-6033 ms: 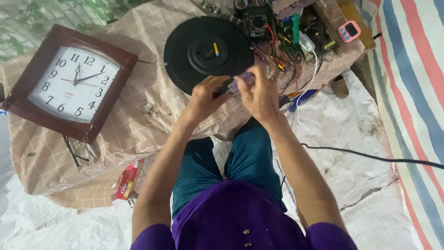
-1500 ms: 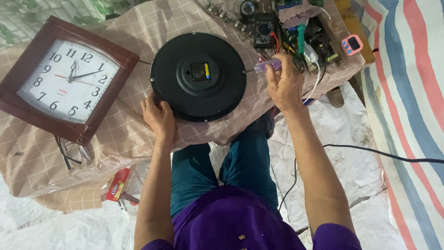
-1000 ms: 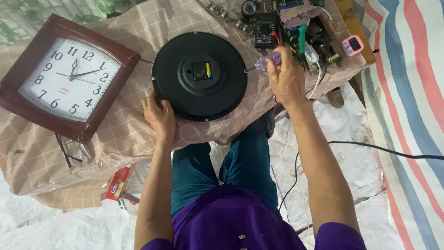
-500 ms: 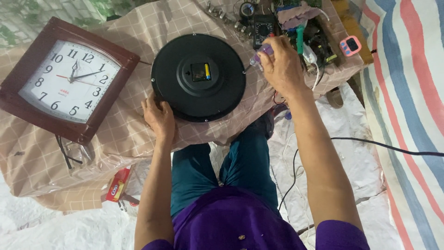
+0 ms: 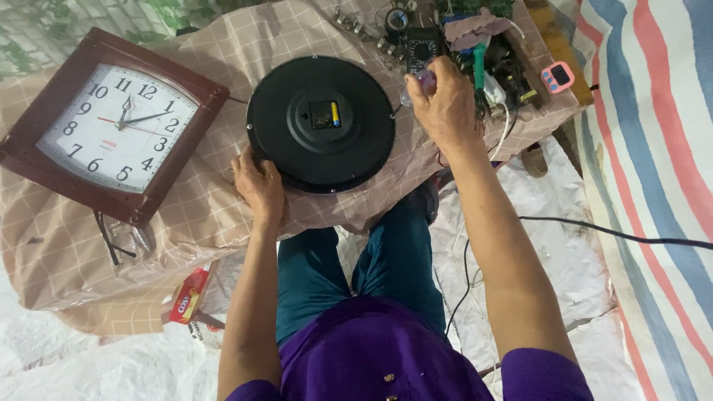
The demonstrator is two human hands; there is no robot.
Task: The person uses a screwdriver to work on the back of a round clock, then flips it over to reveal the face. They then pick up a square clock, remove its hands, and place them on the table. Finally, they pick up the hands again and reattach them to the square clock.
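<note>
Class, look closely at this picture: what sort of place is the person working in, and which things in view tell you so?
Probably a makeshift clock-repair spot set low on the ground. A round black clock lies face down on a checked cloth, a wooden-framed wall clock waits beside it, and a clutter of tools and wires sits at the far edge.
</note>
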